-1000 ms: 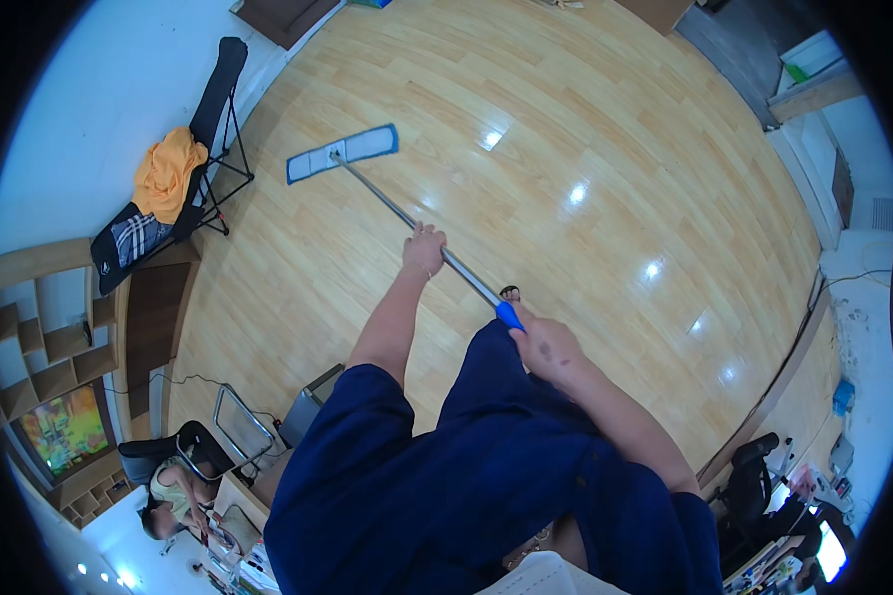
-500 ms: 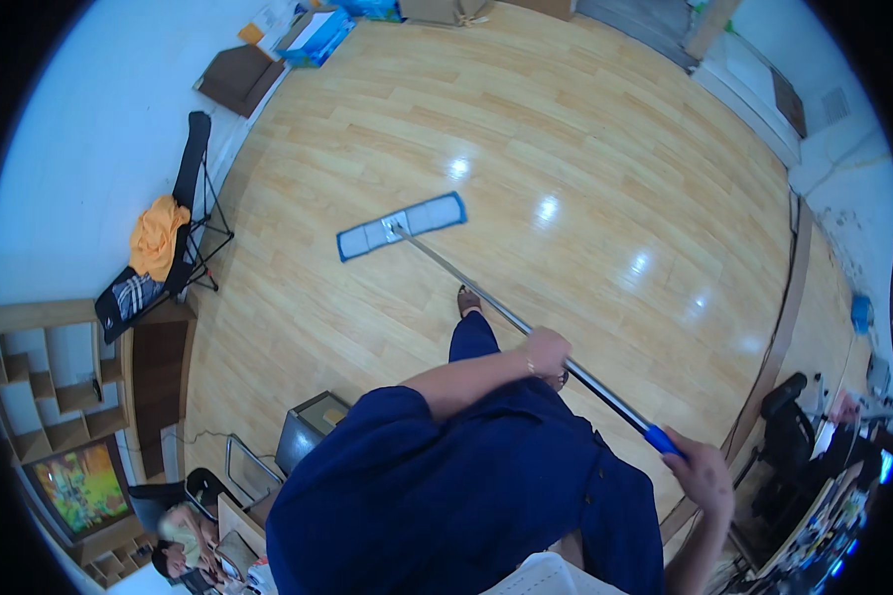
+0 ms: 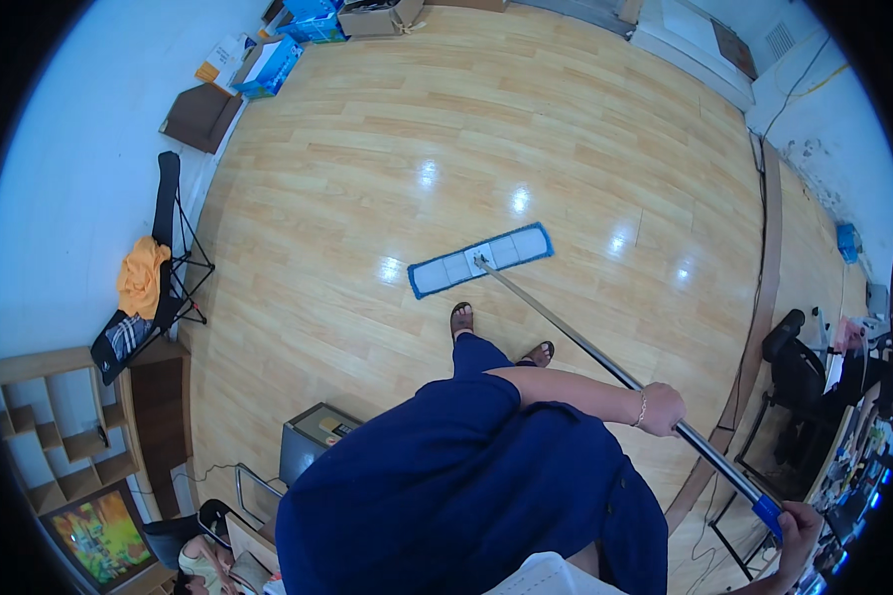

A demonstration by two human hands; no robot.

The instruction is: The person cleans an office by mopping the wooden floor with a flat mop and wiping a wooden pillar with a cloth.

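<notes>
A flat mop (image 3: 585,343) with a metal pole runs slantwise in front of me. Its wide, blue-edged head (image 3: 521,246) lies flat on the wooden floor just beyond my sandalled feet. Partway up the pole, my left hand (image 3: 660,409) is wrapped round the metal, a bracelet on its wrist. My right hand (image 3: 802,526) closes round the top end by the blue grip (image 3: 768,512), low at the right; part of that hand is dark and its fingertips are partly hidden.
A folding chair (image 3: 169,268) with an orange cloth (image 3: 143,278) stands along the left wall, below several boxes (image 3: 270,67). A grey metal cabinet (image 3: 313,436) is near my left side. Another person (image 3: 206,563) sits lower left. Cables and a desk chair (image 3: 792,367) line the right.
The mop head has slid right and nearer to my feet. Both hands have moved right and down with the pole, still gripping it. My view has shifted a little too.
</notes>
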